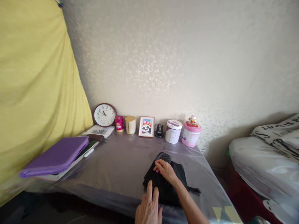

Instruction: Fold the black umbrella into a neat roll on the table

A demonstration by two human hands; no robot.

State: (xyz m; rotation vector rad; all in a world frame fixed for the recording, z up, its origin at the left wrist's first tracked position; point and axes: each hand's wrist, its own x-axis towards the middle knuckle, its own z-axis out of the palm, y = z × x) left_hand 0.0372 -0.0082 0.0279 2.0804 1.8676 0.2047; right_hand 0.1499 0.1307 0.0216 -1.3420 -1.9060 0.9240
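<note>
Wallpaper (140, 62) above a plastic-covered table (112, 165), right hand (165, 170), fingers together, on black cloth (161, 186), left hand (148, 208) spread.

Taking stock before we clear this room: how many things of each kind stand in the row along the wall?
Wall clock: 1
Tins and tubs: red tin, gold tin, white tub, pink tub: 4
Framed panda picture: 1
Small black object: 1
Figurine: 1
Total: 8
</note>
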